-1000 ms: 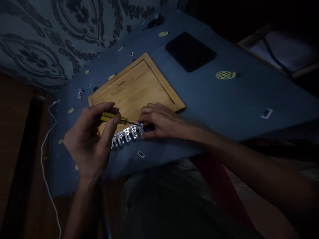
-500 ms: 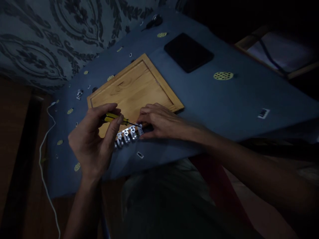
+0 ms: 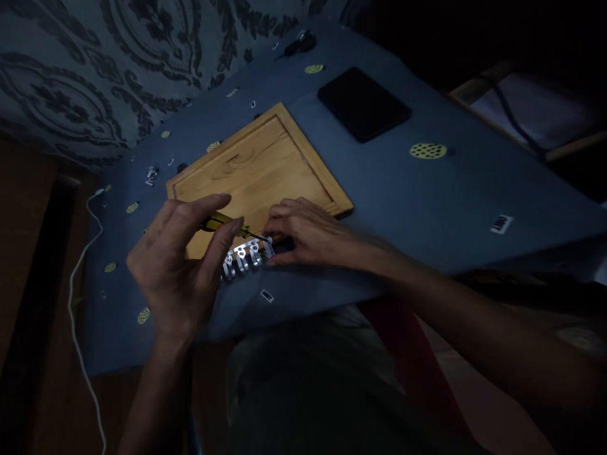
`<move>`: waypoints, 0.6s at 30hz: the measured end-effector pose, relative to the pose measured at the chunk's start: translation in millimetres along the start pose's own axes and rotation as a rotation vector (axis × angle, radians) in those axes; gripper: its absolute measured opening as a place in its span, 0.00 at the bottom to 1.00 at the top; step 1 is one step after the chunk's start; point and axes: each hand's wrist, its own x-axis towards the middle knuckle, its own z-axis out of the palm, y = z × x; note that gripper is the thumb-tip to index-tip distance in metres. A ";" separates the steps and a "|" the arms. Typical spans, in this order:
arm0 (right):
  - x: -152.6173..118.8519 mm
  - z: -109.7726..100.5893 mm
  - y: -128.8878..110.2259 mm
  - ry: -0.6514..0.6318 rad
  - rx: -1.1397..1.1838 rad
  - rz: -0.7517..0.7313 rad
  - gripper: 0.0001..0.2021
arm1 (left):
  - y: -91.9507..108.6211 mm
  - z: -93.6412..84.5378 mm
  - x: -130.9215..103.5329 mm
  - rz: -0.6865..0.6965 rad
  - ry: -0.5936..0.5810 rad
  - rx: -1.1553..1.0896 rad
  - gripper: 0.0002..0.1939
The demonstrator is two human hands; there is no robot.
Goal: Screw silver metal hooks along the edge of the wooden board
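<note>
Nudged toward 3 o'clock since a second ago, the left hand [image 3: 177, 262] now covers more of the screwdriver [image 3: 217, 222], pinching its yellow handle between thumb and fingers, the tip meeting one end of the hook rail [image 3: 241, 253]. That metal rail lies along the 6 o'clock edge of the wooden board [image 3: 256, 167]; its 9 o'clock hooks vanish behind the left hand. Fingers curled, the right hand [image 3: 310, 235] pinches its 3 o'clock end, partly hiding it. White labels mark the blue tablecloth [image 3: 384, 189], one near 6 o'clock [image 3: 267, 296], another toward 3 [image 3: 501, 224], their lettering too blurred to read. Beyond a black slab [image 3: 364, 104] at 2 o'clock, a wood-edged frame [image 3: 480, 84] surrounds something pale [image 3: 550, 107]; whether it's a container, I can't tell.
</note>
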 end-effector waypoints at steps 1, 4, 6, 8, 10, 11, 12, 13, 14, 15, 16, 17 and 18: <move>0.3 0.0 0.0 -0.004 -0.002 0.006 0.21 | -0.7 -0.4 -0.8 -0.003 0.000 0.001 0.13; 0.6 -0.3 -0.2 -0.013 0.010 0.007 0.21 | -3.0 -2.4 -1.6 -0.012 -0.009 -0.024 0.16; 0.1 -0.8 -0.5 -0.011 0.025 0.004 0.20 | -3.9 -4.4 -0.4 -0.007 -0.027 -0.030 0.17; -0.5 -1.1 -0.9 -0.005 0.035 0.007 0.20 | -4.0 -6.9 2.1 0.017 -0.057 -0.024 0.18; -1.0 -1.4 -1.3 -0.004 0.037 0.009 0.19 | -4.0 -9.0 4.8 0.040 -0.095 -0.022 0.19; -1.1 -1.5 -1.5 -0.005 0.037 0.009 0.19 | -4.2 -9.7 5.8 0.045 -0.112 -0.025 0.19; -1.2 -1.6 -1.6 -0.008 0.036 0.009 0.19 | -4.6 -10.1 6.5 0.045 -0.127 -0.029 0.19; -1.2 -1.7 -1.6 -0.008 0.034 0.010 0.19 | -5.1 -10.2 6.8 0.043 -0.139 -0.037 0.19; -1.1 -1.7 -1.6 -0.005 0.030 0.009 0.19 | -5.6 -10.1 6.6 0.038 -0.146 -0.047 0.19; -1.1 -1.5 -1.4 -0.001 0.027 0.007 0.19 | -6.0 -9.9 5.9 0.034 -0.144 -0.057 0.19; -1.0 -1.3 -1.2 0.004 0.023 0.002 0.19 | -6.3 -9.8 4.8 0.022 -0.136 -0.068 0.18; -0.9 -1.1 -0.9 0.009 0.018 -0.003 0.19 | -6.5 -9.8 3.2 -0.010 -0.123 -0.085 0.17; -0.7 -0.8 -0.7 0.013 0.013 -0.007 0.19 | -6.6 -10.1 1.4 -0.054 -0.107 -0.104 0.16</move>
